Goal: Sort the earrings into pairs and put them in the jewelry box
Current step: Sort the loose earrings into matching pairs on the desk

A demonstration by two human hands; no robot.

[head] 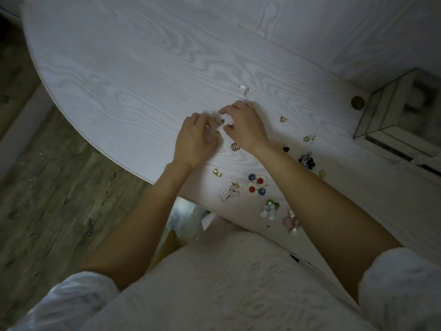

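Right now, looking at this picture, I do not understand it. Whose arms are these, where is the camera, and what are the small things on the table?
There is no machine. A person wears one camera on the head, looking down at the bare hands. The left hand and right hand pinch small gold earrings above a white table. More earrings lie loose, among them flower earrings. The glass jewelry box stands at the far right.

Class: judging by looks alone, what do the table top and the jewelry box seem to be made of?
Table top: probably white wood-look laminate or painted wood, given its swirling printed-looking grain and matte sheen.
Jewelry box: apparently clear glass panes in thin dark metal edging; you see through its walls.
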